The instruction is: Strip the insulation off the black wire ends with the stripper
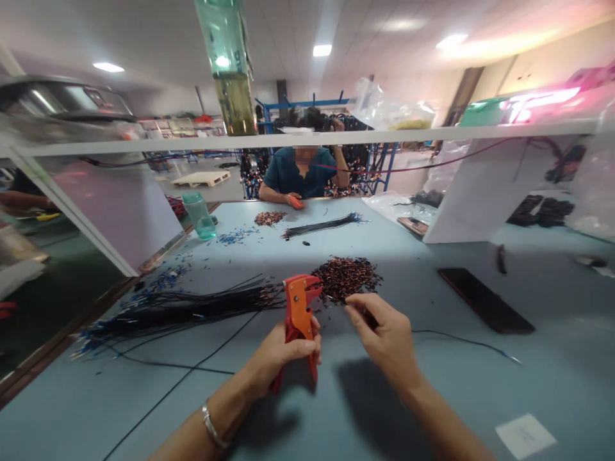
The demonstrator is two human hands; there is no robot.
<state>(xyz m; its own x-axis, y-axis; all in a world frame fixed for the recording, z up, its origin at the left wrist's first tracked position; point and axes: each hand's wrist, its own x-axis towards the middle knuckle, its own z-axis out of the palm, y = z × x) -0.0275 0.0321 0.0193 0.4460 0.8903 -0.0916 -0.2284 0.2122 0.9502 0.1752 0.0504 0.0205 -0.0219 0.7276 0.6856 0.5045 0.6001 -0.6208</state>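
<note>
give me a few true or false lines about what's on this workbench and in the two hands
The left hand grips an orange-and-red plastic wire stripper. True.
The right hand lies flat and open. False: its fingers pinch a thin black wire.
The flat black phone lies left of both hands. False: it lies to their right.
A heap of dark coppery wire scraps sits just beyond the stripper. True.

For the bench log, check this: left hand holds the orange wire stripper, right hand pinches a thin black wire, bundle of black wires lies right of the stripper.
Head view: the bundle of black wires lies left of the orange wire stripper, not right. The left hand holds it; the right hand pinches the thin black wire.
</note>
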